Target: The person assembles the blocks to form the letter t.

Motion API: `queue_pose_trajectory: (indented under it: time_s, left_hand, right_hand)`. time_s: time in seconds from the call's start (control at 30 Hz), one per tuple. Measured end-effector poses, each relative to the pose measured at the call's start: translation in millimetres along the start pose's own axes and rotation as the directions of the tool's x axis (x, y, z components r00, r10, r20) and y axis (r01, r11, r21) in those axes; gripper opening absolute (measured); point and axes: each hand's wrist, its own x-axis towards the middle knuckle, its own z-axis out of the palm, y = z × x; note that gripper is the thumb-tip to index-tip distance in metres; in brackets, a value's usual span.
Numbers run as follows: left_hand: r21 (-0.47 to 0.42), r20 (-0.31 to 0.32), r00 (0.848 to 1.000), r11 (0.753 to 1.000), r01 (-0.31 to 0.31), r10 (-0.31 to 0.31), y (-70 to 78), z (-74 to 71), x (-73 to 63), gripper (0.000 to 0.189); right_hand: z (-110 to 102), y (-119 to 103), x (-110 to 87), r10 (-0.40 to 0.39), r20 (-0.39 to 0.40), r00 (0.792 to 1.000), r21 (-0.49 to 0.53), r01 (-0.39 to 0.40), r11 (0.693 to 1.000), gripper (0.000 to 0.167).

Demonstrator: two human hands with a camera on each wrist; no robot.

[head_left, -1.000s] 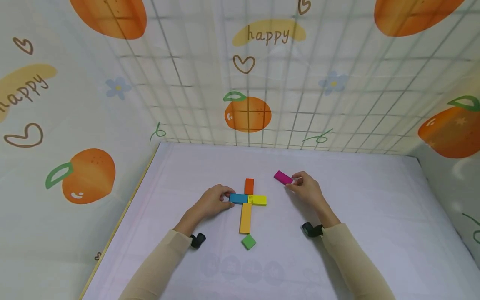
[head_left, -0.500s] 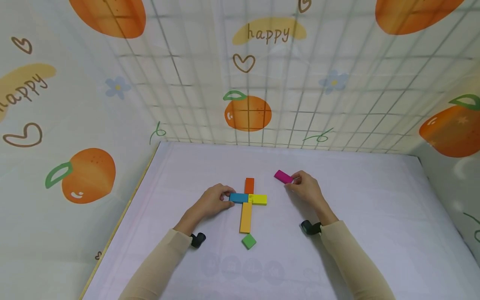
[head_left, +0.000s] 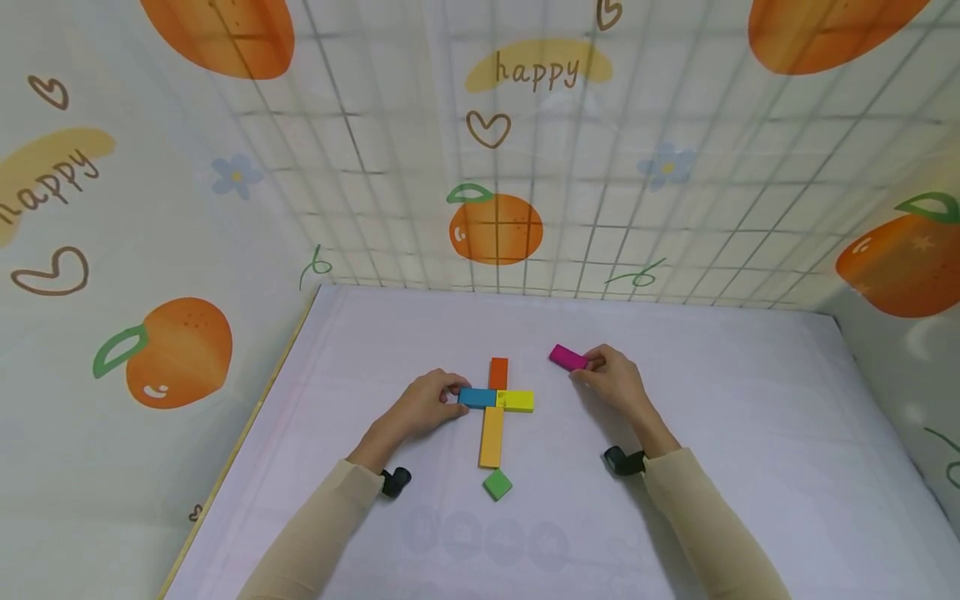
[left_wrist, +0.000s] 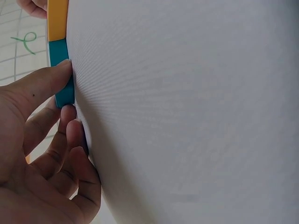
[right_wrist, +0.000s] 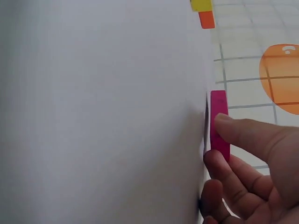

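Flat coloured blocks form a cross on the white table in the head view. My left hand [head_left: 429, 402] pinches the outer end of the blue block [head_left: 477, 397], its left arm; in the left wrist view the thumb lies on that block's side [left_wrist: 60, 51]. A yellow block [head_left: 519, 401] abuts the blue one on the right. Behind them is an orange-red block [head_left: 498, 372], and an amber block [head_left: 491, 437] runs towards me. Farther right, my right hand [head_left: 613, 379] holds a magenta block [head_left: 567, 357] between thumb and fingers, close over the table and apart from the cross.
A green block [head_left: 497, 484], turned like a diamond, lies just in front of the amber block. The white tabletop [head_left: 750, 400] extends to both sides. A printed cloth [head_left: 570, 167] with oranges and a grid hangs along the back and sides.
The far end of the magenta block has tipped very slightly towards me in the right hand. The left hand and the other blocks keep their places.
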Motion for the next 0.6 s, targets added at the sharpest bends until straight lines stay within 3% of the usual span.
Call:
queue_pose_trajectory:
  time_s: [0.6]
  left_hand:
    - [0.008, -0.004, 1.0, 1.0, -0.005, 0.006, -0.2, 0.6, 0.2, 0.034]
  right_hand:
    - [-8.1, -0.3, -20.3, -0.049, -0.006, 0.999, -0.006, 0.049, 0.999, 0.038]
